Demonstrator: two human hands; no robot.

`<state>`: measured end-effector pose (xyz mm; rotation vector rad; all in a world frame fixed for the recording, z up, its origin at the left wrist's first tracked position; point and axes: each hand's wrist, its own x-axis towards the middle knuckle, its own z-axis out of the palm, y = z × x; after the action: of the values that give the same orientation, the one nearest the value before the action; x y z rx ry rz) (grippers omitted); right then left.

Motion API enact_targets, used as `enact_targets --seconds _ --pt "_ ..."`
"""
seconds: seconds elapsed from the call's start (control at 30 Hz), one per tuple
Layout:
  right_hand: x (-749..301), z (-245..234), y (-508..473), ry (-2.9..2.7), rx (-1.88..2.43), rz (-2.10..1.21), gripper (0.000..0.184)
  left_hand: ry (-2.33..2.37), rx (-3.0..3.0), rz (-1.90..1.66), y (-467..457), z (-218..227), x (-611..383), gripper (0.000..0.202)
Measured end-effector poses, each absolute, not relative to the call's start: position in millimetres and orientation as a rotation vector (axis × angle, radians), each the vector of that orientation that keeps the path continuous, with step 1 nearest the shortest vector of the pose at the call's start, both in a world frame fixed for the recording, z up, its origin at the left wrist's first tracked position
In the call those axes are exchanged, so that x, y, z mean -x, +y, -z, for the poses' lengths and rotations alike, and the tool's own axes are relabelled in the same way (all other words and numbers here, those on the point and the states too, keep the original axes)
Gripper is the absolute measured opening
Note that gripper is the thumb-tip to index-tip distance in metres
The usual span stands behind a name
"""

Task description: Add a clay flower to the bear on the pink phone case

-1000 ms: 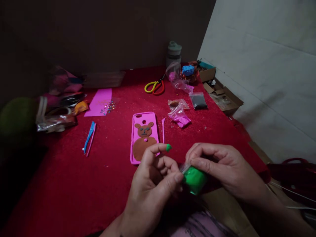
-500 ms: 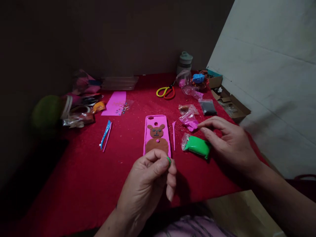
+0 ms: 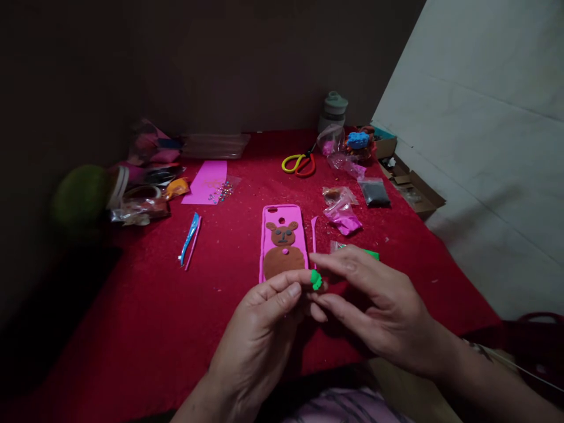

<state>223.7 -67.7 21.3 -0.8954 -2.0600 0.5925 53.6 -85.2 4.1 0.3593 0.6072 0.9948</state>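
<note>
A small lump of bright green modelling clay [image 3: 316, 280] sits at the index fingertip of my left hand [image 3: 259, 329], whose other fingers are curled behind it. Close on its right, my right hand [image 3: 374, 305] has thumb and fingers apart around the lump, with nothing visible between them. Just beyond both hands lies a pink phone case [image 3: 304, 238] with a brown clay bear [image 3: 282, 261] on it; its lower end is hidden by my left hand. The green clay packet [image 3: 369, 254] is mostly covered by my right hand. A slim pink modelling tool [image 3: 314, 235] lies beside the case.
Pink clay in a bag [image 3: 346, 222] and a dark packet [image 3: 373, 192] lie to the right. Yellow-and-red-handled scissors [image 3: 298, 164] rest farther back. On the left are blue and pink tools [image 3: 189, 241], pink paper [image 3: 205, 182] and bagged supplies. A bottle [image 3: 333, 111] stands behind.
My right hand has moved left and nearer, from beside the pink clay bag to my left hand. The green lump now shows more fully at my left fingertip.
</note>
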Motion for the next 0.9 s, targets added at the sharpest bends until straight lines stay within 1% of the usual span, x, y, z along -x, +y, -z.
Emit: enact_targets --seconds 0.17,0.23,0.37,0.5,0.57,0.63,0.73,0.8,0.9 --pt "-222.6 -17.2 -69.0 -2.072 0.851 -0.563 0.025 0.612 -0.391 -0.931 -86.2 -3.6 -53.9 0.026" --pt "-222.4 -17.1 -69.6 -2.064 0.851 -0.575 0.023 0.631 -0.446 -0.937 -87.3 -3.4 -54.4 0.027" --pt "-223.3 -16.8 -70.0 -1.976 0.909 -0.633 0.016 0.743 -0.584 -0.918 -92.8 -5.0 -53.9 0.021" --pt "-229.4 -22.2 -67.3 -1.851 0.986 -0.723 0.012 0.808 -0.577 -0.872 -98.4 -13.7 -48.5 0.022" --pt "-233.6 -28.4 -62.0 -1.745 1.074 -0.885 0.008 0.828 -0.551 -0.836 -98.0 -20.9 -40.8 0.018" --pt "-235.7 -36.3 -52.4 -1.597 1.143 -1.135 0.003 0.881 -0.592 -0.837 -94.7 -28.9 -28.1 0.012" --pt "-230.2 -49.4 -31.7 -1.33 1.039 -1.502 0.007 1.01 -0.834 -0.827 -85.5 -40.3 -2.5 0.011" --pt "-220.7 -56.1 -16.6 -1.166 0.926 -1.64 0.008 1.12 -1.058 -0.844 -77.6 -47.7 13.3 0.015" --pt "-204.4 -56.7 2.1 -0.991 0.824 -1.74 0.01 1.246 -1.345 -0.863 -63.5 -61.0 24.3 0.014"
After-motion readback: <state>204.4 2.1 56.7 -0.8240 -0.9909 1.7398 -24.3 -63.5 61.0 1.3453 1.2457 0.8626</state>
